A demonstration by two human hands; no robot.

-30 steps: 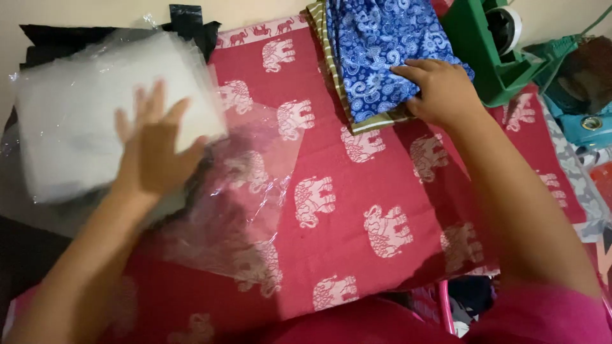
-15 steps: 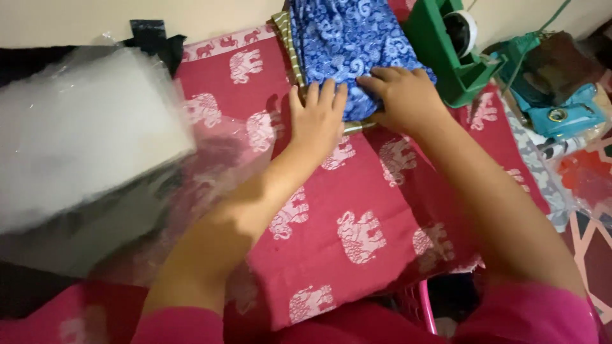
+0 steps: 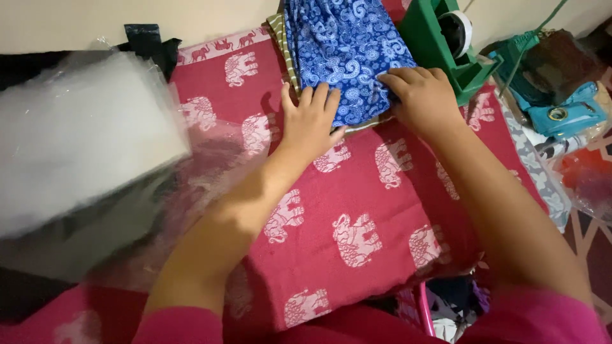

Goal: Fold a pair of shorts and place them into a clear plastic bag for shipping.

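A folded blue cloth with a white swirl pattern lies at the top middle, on a striped olive cloth whose edge shows at its left. Both rest on a red spread printed with white elephants. My left hand lies flat with fingers apart on the blue cloth's near left corner. My right hand presses its near right corner, fingers curled over the edge.
A clear plastic bag holding something white lies at the left, over dark fabric. A green tape dispenser stands right of the blue cloth. Teal tools and patterned cloths crowd the right edge.
My left hand left the plastic bag and came across to the blue cloth's near edge. My right hand stayed on the cloth, and the view drew closer.
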